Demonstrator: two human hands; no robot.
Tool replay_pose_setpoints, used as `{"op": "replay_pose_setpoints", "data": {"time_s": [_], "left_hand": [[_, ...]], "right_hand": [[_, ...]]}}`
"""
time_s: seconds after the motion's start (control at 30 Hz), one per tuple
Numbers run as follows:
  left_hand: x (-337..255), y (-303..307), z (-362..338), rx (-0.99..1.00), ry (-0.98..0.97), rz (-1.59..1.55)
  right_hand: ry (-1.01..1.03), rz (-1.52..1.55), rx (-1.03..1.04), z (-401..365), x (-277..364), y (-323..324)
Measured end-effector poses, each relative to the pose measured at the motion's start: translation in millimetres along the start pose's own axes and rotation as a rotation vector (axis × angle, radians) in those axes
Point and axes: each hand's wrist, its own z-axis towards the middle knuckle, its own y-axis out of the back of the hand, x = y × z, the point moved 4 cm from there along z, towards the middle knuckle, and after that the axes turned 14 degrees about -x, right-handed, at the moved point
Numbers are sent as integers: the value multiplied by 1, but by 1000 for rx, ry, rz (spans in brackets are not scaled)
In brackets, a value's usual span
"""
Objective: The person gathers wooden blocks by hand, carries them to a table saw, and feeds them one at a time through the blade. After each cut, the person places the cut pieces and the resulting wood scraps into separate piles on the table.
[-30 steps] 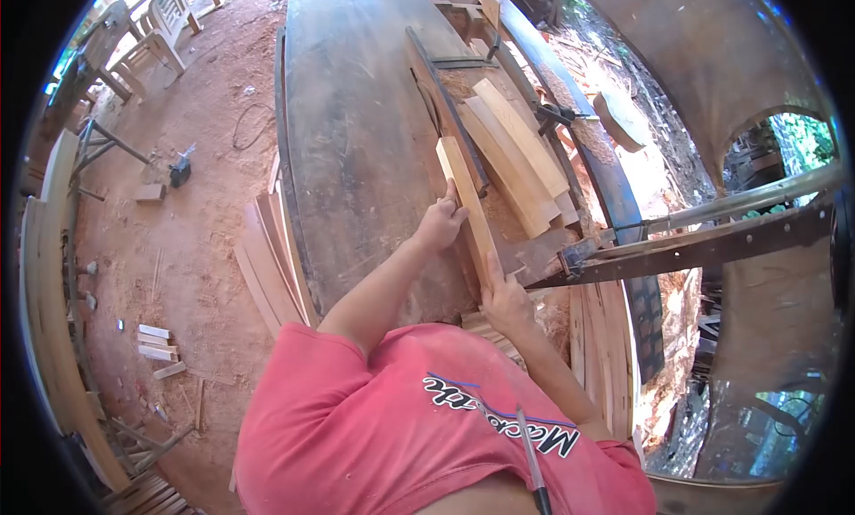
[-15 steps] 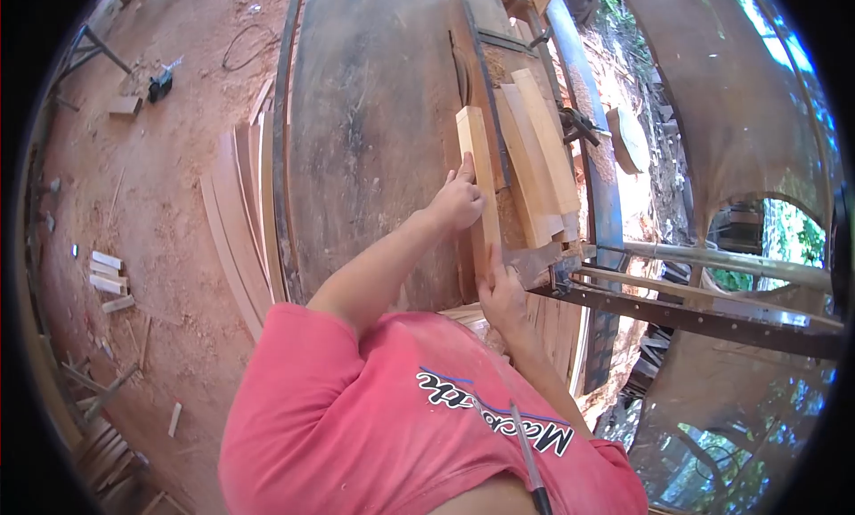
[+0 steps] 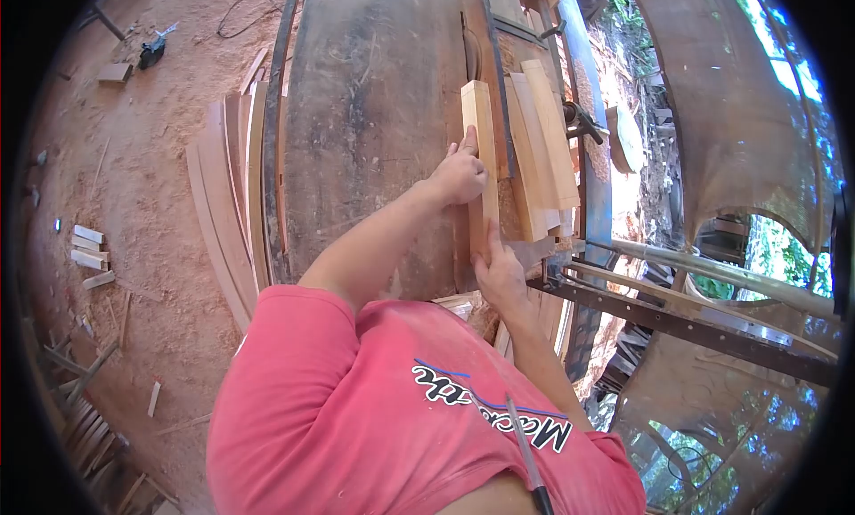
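A pale wooden strip [image 3: 482, 172] lies lengthwise on the dark, dusty saw table [image 3: 383, 97], alongside the long fence [image 3: 499, 88]. My left hand [image 3: 461, 174] grips its middle from the left side, index finger stretched along the wood. Lower down, my right hand [image 3: 500, 273] is closed around the strip's near end, thumb on top. Just beyond the far end of the strip, a dark curved blade [image 3: 472, 56] shows in a slot. How my lower fingers sit under the wood is hidden.
Several cut boards [image 3: 539, 150] lie right of the fence. A clamp [image 3: 582, 121] sits on the blue metal beam [image 3: 595, 194]. Long planks [image 3: 223, 212] lean at the table's left edge. A perforated metal bar [image 3: 695, 324] extends right. Wood offcuts [image 3: 89, 248] lie on the ground.
The wooden strip has slid a little forward, its far end now nearer the blade. Both hands have moved with it, keeping their hold. The camera view has shifted slightly.
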Motion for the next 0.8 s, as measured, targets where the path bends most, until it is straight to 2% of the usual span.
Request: {"op": "replay_pose_setpoints", "data": {"time_s": [0.53,0.8], "left_hand": [[9,-3,12,-39,-21,10],[9,-1,13,-56,-16,-1]], "right_hand": [[31,-28,-15,12,3,0],[-23,-42,27,16,3,-1]]}}
